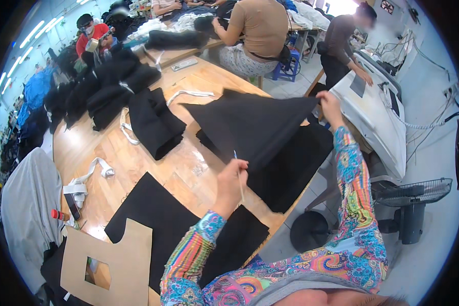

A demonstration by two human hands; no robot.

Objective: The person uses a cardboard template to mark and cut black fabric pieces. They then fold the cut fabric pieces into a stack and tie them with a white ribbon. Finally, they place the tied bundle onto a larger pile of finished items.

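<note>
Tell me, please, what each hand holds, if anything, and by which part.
The right hand holds a black cloth piece by its right corner; the left hand grips a thin pencil-like stick around its middle.

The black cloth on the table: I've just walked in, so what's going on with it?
The person's right hand holds up a corner of a black cloth piece above a black stack on the wooden table. The left hand, by the piece's lower edge, holds a thin pen-like tool; whether it also grips the cloth is unclear. A tan template with a rectangular opening lies at the lower left.
</note>
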